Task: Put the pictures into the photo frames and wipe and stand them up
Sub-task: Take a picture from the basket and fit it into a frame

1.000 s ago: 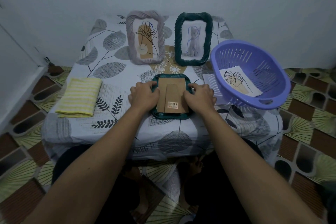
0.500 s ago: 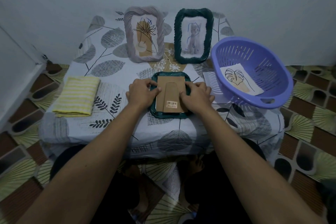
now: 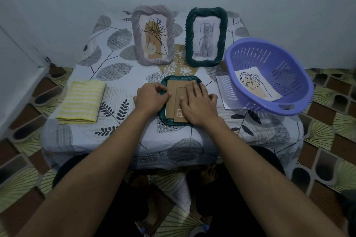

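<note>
Two bare forearms reach forward over a low table (image 3: 115, 134) covered in a leaf-print cloth, above a patterned tiled floor. Near the table's front edge a teal photo frame (image 3: 180, 79) lies face down, its brown cardboard backing (image 3: 172, 87) turned up, with a barcode sticker (image 3: 179, 111) near the lower end. The left hand (image 3: 149, 99) holds the frame's left rim, its fingers curled and the thumb tip set on the edge of the backing. The right hand (image 3: 198, 107) lies flat on the backing, fingers straight and spread, pressing down over the stand flap and covering most of the frame's right side.

Left of the frame and apart from it, a folded yellow striped cloth (image 3: 81, 102) lies flat. To the right sits a purple plastic basket (image 3: 292, 107) with slotted walls, holding a monstera-leaf picture (image 3: 257, 85); a white sheet of paper (image 3: 224, 90) lies partly under the basket's near side.

Further back, two frames stand upright side by side near the wall: a lilac photo frame (image 3: 137, 44) with a plant drawing and a dark green photo frame (image 3: 189, 44) with a cat picture
</note>
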